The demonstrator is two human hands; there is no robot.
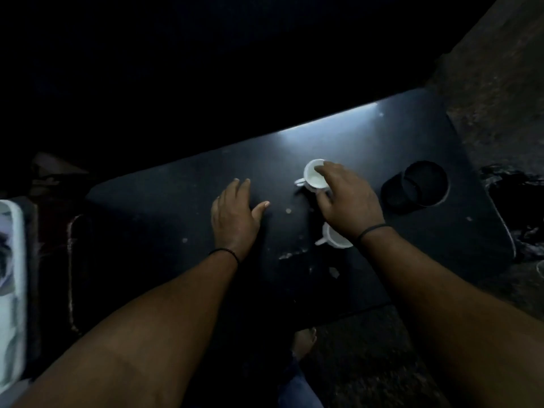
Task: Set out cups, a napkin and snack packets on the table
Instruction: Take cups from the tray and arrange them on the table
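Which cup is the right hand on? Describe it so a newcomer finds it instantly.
On the dark table, below the bright glare at its far edge, stand two white cups. It is the far cup, gripped at the rim by the right hand; the near cup sits untouched under that wrist.

There is only one view. The head camera looks forward and steeply down, from close above, on a dark tabletop (368, 160); both forearms enter from the lower edge, and floor (500, 83) shows at right.
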